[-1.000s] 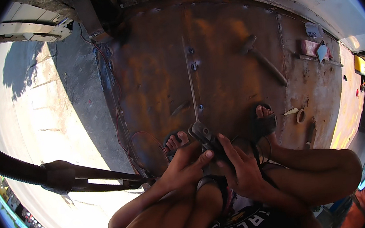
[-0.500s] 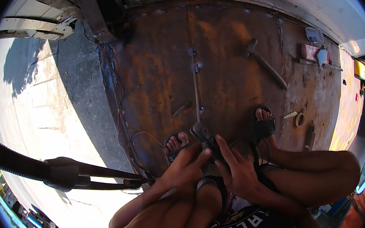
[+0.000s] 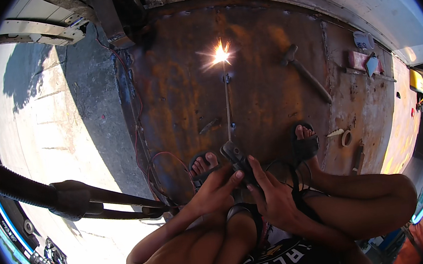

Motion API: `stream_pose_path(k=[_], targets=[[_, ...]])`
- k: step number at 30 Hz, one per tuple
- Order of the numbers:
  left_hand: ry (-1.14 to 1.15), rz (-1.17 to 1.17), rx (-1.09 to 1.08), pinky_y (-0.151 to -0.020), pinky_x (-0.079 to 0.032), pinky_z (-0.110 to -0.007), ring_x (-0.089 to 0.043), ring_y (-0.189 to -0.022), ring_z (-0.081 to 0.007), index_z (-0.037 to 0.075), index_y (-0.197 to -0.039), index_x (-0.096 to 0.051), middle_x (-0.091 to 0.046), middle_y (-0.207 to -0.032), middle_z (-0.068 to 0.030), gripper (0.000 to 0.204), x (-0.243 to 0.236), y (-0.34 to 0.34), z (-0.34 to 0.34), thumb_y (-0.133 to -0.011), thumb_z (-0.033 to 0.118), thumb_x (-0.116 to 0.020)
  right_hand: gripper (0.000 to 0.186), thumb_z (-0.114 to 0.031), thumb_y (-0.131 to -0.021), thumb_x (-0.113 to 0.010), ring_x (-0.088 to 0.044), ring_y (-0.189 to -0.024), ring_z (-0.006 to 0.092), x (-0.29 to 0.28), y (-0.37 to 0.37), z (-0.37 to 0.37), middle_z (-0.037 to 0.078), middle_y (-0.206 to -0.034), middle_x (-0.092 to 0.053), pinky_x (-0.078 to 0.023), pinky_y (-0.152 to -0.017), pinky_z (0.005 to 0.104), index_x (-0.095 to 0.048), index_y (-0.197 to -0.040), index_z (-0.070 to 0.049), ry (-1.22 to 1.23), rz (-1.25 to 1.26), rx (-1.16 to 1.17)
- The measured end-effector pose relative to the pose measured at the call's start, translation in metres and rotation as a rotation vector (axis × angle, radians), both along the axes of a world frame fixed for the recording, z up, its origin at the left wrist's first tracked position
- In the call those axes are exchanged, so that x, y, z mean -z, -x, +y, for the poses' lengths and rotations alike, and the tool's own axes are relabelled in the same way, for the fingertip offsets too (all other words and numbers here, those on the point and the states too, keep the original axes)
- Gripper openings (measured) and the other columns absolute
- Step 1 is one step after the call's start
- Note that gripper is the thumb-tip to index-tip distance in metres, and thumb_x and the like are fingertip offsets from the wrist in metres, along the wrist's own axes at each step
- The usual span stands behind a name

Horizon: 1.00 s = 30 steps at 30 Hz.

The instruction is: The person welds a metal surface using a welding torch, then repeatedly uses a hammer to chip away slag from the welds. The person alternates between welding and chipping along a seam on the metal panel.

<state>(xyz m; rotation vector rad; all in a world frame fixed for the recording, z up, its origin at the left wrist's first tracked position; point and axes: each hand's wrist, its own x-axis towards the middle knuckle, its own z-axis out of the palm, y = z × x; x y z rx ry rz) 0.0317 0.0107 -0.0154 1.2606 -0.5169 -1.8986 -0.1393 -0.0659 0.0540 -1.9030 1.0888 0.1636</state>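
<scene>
Both of my hands are closed round a dark welding electrode holder [image 3: 239,161]. My left hand [image 3: 217,190] grips its left side, with the thumb along the handle. From the right, my right hand [image 3: 276,198] wraps its lower part, and the fingers partly hide the handle. A thin welding rod [image 3: 227,104] runs straight away from the holder's jaws along a seam in the rusty steel plate [image 3: 180,83]. At its far end a bright welding arc [image 3: 221,54] throws sparks and hides the tip. Several small weld spots lie along the seam.
A hammer [image 3: 309,76] lies on the plate to the right, with a white cup [image 3: 364,40], a reddish box [image 3: 360,60] and a ring [image 3: 347,138] beyond it. A red cable [image 3: 140,101] follows the left edge. My sandalled feet [image 3: 305,145] flank the seam.
A bright arc with sparks has appeared at the rod's far end, lighting the wall behind. My hands and the holder have barely moved.
</scene>
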Motion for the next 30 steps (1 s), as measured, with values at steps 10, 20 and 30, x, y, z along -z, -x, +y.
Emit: stream_pose_path(k=[10, 20, 30], targets=[[0.041, 0.015, 0.009, -0.09, -0.048, -0.031, -0.062, -0.101, -0.0165, -0.007, -0.127, -0.053, -0.066, -0.107, -0.0135, 0.046, -0.0002, 0.0003, 0.0022, -0.108, 0.034, -0.046, 0.069, -0.017, -0.097, -0.06, -0.067, -0.072, 0.0372, 0.0002, 0.0024, 0.0033, 0.018, -0.097, -0.064, -0.054, -0.055, 0.045, -0.026, -0.157, -0.017, -0.002, 0.007, -0.007], [-0.03, 0.069, 0.066, -0.096, -0.045, -0.029, -0.055, -0.108, -0.0109, -0.004, -0.132, -0.052, -0.062, -0.116, -0.0078, 0.041, 0.0058, -0.0003, 0.0058, -0.108, 0.029, -0.046, 0.068, -0.018, -0.097, -0.059, -0.067, -0.071, 0.0374, 0.0, 0.0035, 0.0043, 0.018, -0.094, -0.063, -0.054, -0.056, 0.0454, -0.028, -0.156, -0.017, -0.003, 0.003, 0.0], [-0.024, 0.083, 0.05, -0.097, -0.045, -0.03, -0.055, -0.11, -0.0111, -0.004, -0.133, -0.052, -0.062, -0.117, -0.008, 0.043, 0.0037, -0.001, 0.0051, -0.108, 0.03, -0.046, 0.068, -0.019, -0.097, -0.06, -0.066, -0.07, 0.0369, -0.0012, 0.0029, 0.0035, 0.017, -0.093, -0.063, -0.054, -0.055, 0.0456, -0.028, -0.156, -0.018, 0.002, 0.019, -0.01]])
